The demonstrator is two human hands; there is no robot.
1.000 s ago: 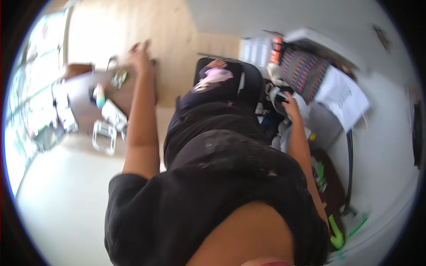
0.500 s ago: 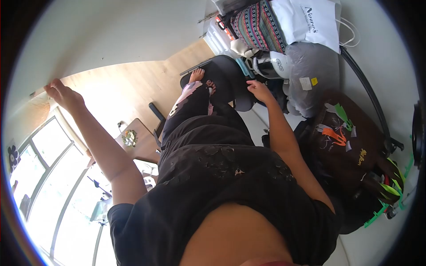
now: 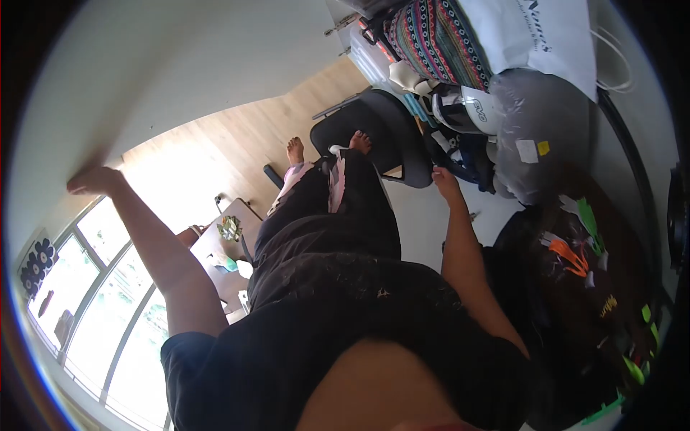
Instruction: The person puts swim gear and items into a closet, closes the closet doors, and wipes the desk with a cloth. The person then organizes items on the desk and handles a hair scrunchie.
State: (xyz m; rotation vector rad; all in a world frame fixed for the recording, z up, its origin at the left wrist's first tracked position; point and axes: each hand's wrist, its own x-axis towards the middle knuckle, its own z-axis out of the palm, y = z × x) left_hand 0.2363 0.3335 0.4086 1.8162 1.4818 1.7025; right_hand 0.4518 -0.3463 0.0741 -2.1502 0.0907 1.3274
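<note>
My left hand [image 3: 95,181] is raised to the left, its fingers stretched out and seemingly resting against the white wall [image 3: 108,93]. Down on the right, my right hand [image 3: 447,185] hangs close to the backrest of a black chair [image 3: 338,129]. Its fingers are curled together, and I cannot make out anything in them. One bare foot [image 3: 361,141] is over the chair seat. The other foot [image 3: 295,151] shows to the left of the seat, above the wooden floor [image 3: 237,136].
Right of the chair are a white helmet [image 3: 474,108], a grey plastic-wrapped bundle [image 3: 539,136], a patterned bag [image 3: 438,43] and a white paper bag [image 3: 539,43]. A dark brown bag [image 3: 596,266] is nearer. Windows [image 3: 129,309] and a small table [image 3: 223,276] are on the left.
One foot has moved left off the chair seat. My left hand has slid down and flattened out. My right hand has lowered and shifted right, its pointing finger now curled in.
</note>
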